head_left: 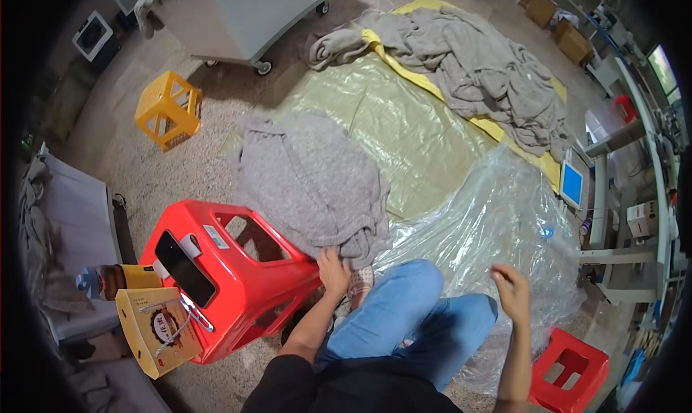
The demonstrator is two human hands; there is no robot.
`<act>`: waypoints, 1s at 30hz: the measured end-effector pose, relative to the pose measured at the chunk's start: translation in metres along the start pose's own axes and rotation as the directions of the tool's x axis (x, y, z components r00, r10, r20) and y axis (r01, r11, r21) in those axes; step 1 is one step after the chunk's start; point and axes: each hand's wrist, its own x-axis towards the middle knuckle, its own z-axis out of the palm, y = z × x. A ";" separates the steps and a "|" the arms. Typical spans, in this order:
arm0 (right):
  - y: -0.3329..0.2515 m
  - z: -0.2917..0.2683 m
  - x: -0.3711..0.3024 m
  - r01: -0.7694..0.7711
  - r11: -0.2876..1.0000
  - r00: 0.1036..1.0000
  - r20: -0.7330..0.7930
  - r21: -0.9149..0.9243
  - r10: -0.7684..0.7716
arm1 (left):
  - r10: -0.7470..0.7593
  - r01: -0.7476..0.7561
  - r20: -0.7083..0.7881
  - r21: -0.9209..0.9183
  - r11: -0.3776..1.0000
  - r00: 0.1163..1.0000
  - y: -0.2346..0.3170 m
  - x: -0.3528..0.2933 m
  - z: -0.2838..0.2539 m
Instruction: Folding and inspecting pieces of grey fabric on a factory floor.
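Observation:
A stack of grey knit garments (310, 175) lies spread before me, left of centre, partly over a shiny olive sheet. My left hand (333, 271) is at its near edge beside the red stool, fingers closed on a fold of the cloth. The fingertips are partly hidden by the fabric. My right hand (512, 292) is raised to the right of my knees, above a clear plastic sheet (483, 218). Its fingers are loosely bent and apart, with nothing seen in them.
At my left, a red stool (252, 290) carries a black phone (185, 269), a yellow box (158, 330) and a bottle (108, 281). Crumpled grey knits (476, 67) lie on yellow sheeting beyond. A yellow stool (169, 110), wheeled cart (245, 16) and smaller red stool (569, 370) stand around.

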 end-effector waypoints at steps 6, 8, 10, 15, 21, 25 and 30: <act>0.022 0.003 -0.094 -0.258 0.944 0.907 -0.285 0.206 0.310 | 0.173 -0.094 -0.188 0.366 0.926 0.967 -0.009 0.052 -0.006; 0.023 0.003 -0.106 -0.244 0.934 0.913 -0.263 0.259 0.312 | 0.072 0.023 -0.225 0.393 0.919 0.972 -0.018 0.071 -0.007; 0.018 0.006 -0.107 -0.264 0.914 0.904 -0.251 0.308 0.345 | -0.040 0.067 -0.081 0.376 0.924 0.996 -0.019 0.083 -0.010; -0.015 0.030 -0.065 -0.101 0.992 0.966 -0.246 -0.071 0.081 | 0.031 -0.157 -0.448 -0.248 0.956 0.893 0.032 0.084 -0.047; -0.072 0.111 0.027 0.271 0.963 0.962 -0.032 -0.001 -0.271 | 0.172 -0.437 -0.468 -0.549 0.712 0.867 0.114 0.045 -0.196; -0.123 0.181 0.069 0.467 0.879 0.882 -0.026 -0.098 -0.471 | 0.376 -0.648 -0.553 -0.455 0.611 0.743 0.161 0.005 -0.282; -0.179 0.211 0.076 0.645 0.759 0.761 -0.025 -0.087 -0.649 | 0.423 -0.863 -0.798 -0.225 0.452 0.429 0.197 -0.031 -0.373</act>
